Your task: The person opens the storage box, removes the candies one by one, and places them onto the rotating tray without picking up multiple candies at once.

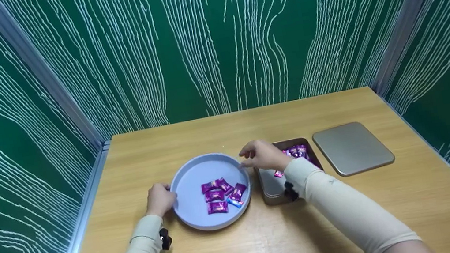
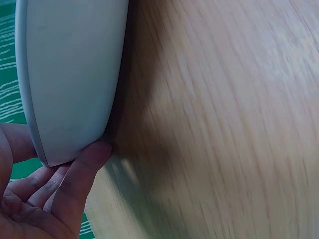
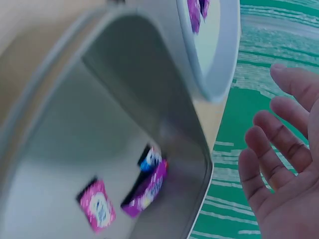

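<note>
Purple-wrapped rectangular candies [image 1: 215, 195] lie in round pale-blue tray [image 1: 189, 190], lower centre of frame | left hand [image 1: 160, 199], left of them, pinches tray edge | right hand [image 1: 266, 156], upper right of them, loose-fingered

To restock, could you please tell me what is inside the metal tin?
The tin holds wrapped candies, mainly purple; in the head view, the right hand and sleeve cover part, hiding whatever lies beneath.
</note>
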`<state>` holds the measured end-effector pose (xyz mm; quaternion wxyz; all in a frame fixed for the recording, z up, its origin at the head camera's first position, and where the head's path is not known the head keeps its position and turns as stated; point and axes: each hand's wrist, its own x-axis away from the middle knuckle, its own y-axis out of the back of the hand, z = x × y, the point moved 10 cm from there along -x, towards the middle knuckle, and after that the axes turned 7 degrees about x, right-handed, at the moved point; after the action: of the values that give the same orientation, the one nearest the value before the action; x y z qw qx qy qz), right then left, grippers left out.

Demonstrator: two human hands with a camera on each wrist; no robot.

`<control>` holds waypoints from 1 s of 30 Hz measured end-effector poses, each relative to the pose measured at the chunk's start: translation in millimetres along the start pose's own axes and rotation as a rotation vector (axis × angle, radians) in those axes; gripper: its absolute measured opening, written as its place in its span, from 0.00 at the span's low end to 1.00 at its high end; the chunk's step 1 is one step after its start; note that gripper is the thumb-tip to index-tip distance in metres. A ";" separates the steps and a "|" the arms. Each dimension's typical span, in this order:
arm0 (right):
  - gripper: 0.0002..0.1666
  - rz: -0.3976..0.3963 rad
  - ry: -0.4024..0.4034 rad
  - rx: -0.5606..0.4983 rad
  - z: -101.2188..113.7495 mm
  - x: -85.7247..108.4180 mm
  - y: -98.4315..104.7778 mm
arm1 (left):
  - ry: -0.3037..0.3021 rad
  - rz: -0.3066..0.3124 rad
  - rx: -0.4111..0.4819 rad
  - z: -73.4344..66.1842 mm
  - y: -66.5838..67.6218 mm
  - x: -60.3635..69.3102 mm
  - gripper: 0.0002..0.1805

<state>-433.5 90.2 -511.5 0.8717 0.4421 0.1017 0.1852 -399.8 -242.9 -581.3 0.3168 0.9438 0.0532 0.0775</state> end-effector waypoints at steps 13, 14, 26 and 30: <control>0.18 0.049 -0.012 -0.036 -39.4 12.2 21.7 | 0.014 0.012 0.022 1.2 1.0 -0.8 0.16; 0.19 0.055 -0.015 -0.027 -41.7 14.0 22.7 | 0.013 0.010 0.021 0.9 1.2 -0.7 0.15; 0.21 0.138 -0.030 0.102 -70.0 24.6 22.4 | 0.015 0.001 -0.014 -1.1 1.5 0.5 0.16; 0.20 0.144 0.002 0.117 -76.9 27.8 18.5 | 0.021 0.012 -0.003 -0.2 -0.4 0.0 0.17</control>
<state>-438.7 168.0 -542.2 0.8287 0.4985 0.0811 0.2413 -399.9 -242.5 -581.4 0.3172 0.9428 0.0508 0.0894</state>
